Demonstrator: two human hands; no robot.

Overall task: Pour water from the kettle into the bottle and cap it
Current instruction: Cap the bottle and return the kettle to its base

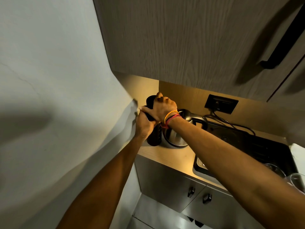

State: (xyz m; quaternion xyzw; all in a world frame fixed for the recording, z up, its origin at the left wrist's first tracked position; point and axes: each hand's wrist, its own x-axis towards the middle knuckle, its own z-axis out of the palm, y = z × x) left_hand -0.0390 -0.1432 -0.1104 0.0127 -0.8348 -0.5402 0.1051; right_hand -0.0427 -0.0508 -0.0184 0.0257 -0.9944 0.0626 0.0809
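A pale wall (49, 80) fills the left of the view, and a wood-grain upper cabinet (181, 38) with a long dark handle (283, 42) hangs across the top right. Below them a light wooden counter (168, 156) runs from the far left corner toward the near right, with grey lower cabinet doors (173, 184) under it. A black sink (257, 146) is set into the counter on the right, with clear glasses (297, 180) at its near right edge. On the far backsplash sits a black wall socket (221, 103), from which a black cord (231, 123) trails across the sink's far side.

The kettle (176, 138) stands on the counter in the far left corner, a shiny steel body with a black lid and a black handle pointing right. Just to its left, touching or nearly so, stands the bottle (155, 138): tall, dark, cylindrical, upright on the counter, with faint ribbing on its lower side and a dark rounded top that looks like a cap.

The left hand (143, 126) is wrapped around the bottle's upper body, fingers closed against it. The right hand (162, 108), with red and yellow threads (170, 117) at the wrist, is clasped over the bottle's top, fingers curled down around it.
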